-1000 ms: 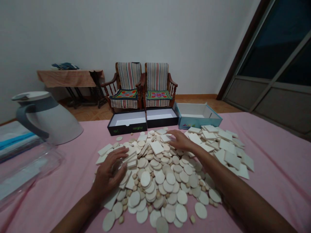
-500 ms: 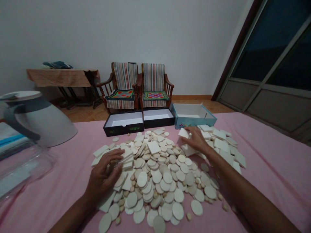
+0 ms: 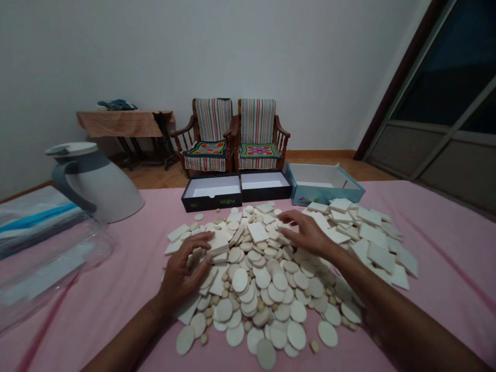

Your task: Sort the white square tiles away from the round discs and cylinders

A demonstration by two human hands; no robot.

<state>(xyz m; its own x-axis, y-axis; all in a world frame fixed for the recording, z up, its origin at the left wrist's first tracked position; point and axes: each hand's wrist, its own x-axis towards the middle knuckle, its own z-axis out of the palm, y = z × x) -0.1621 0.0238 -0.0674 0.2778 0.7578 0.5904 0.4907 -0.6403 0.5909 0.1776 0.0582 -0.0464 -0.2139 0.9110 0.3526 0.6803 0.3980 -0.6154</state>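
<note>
A heap of pale round wooden discs (image 3: 261, 289), mixed with small cubes and flat square pieces, spreads over the pink cloth. At the heap's left side my left hand (image 3: 188, 271) curls its thumb and fingers around the near edge of a small stack of pale square pieces (image 3: 219, 244). My right hand (image 3: 306, 231) reaches over the heap's upper right, thumb and fingers apart, with nothing visible between them. Just left of its fingertips lies a single square piece (image 3: 258, 232). More loose square pieces (image 3: 374, 236) are piled to its right.
Behind the heap stand two black boxes (image 3: 212, 202) (image 3: 267, 194) and a light-blue box (image 3: 328, 196). On the left are a white-and-grey jug (image 3: 112, 188), a clear plastic package (image 3: 58, 274) and a blue-striped packet (image 3: 39, 219). Two wooden chairs (image 3: 211, 150) (image 3: 259, 150) stand beyond.
My right hand has moved off the square pieces on the right, leaving the one it held, and is now over the heap. The view has turned slightly left. My left hand stays at its stack.
</note>
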